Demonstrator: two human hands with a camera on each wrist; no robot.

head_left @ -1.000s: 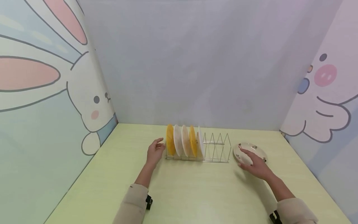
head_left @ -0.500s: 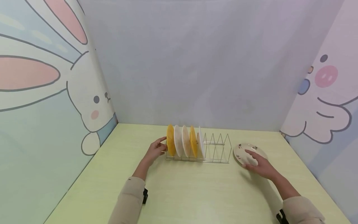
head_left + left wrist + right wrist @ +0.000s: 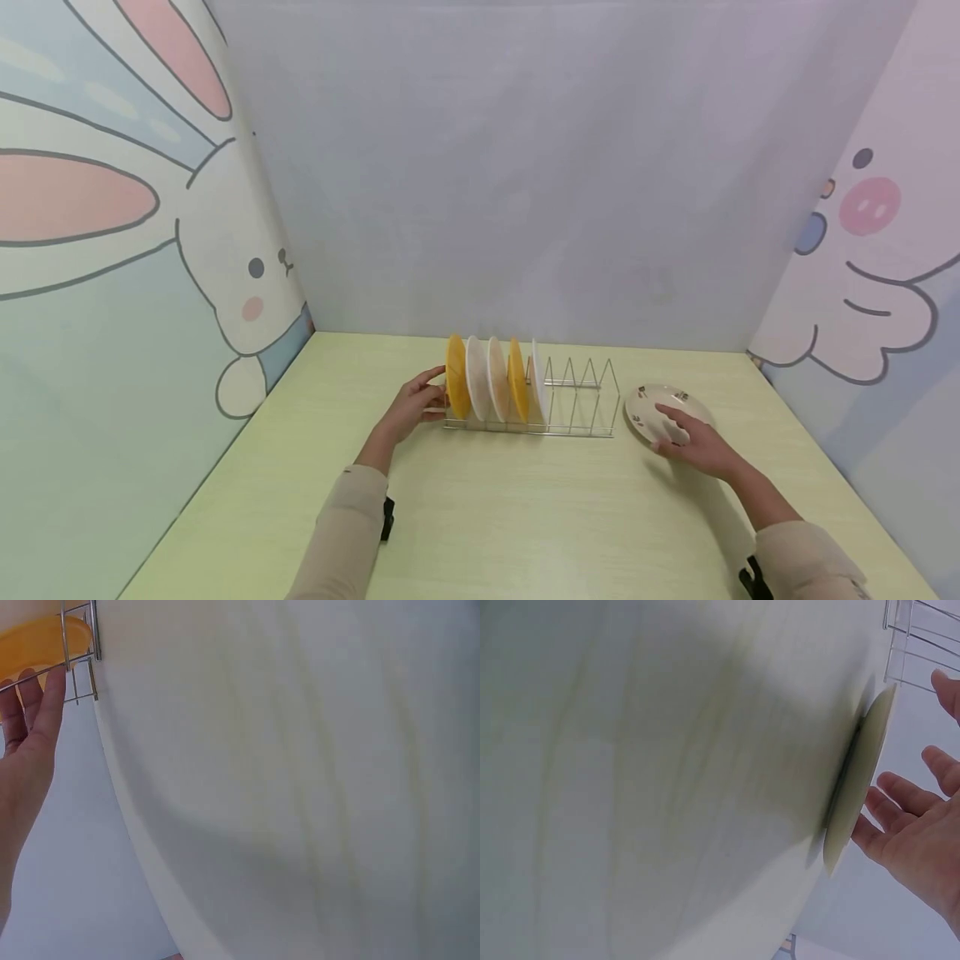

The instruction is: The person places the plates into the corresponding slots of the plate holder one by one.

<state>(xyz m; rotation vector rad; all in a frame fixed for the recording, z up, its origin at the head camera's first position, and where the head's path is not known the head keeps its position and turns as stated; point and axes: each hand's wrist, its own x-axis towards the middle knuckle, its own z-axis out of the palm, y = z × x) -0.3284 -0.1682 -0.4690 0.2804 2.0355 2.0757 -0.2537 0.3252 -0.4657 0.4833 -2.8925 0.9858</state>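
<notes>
A wire dish rack [image 3: 577, 434] stands on the table with several plates upright in its left part. At its left end is a yellow plate [image 3: 456, 375]. My left hand [image 3: 408, 407] is at that end of the rack, its fingertips touching the wire beside the yellow plate in the left wrist view. A cream plate with small floral marks [image 3: 651, 410] lies flat to the right of the rack. My right hand [image 3: 703, 448] is over this plate's near right side, fingers spread. In the right wrist view some of its fingers [image 3: 900, 793] are close to the plate; contact is uncertain.
The pale yellow-green table [image 3: 510, 517] extends in front of the rack. A plain grey back wall [image 3: 525, 183] rises behind it. Side panels with cartoon animals [image 3: 247, 217] border the left and right edges.
My left hand has moved in to the rack's left end and touches it. The right hand has shifted slightly right and nearer over the flat plate. The plates have stayed put.
</notes>
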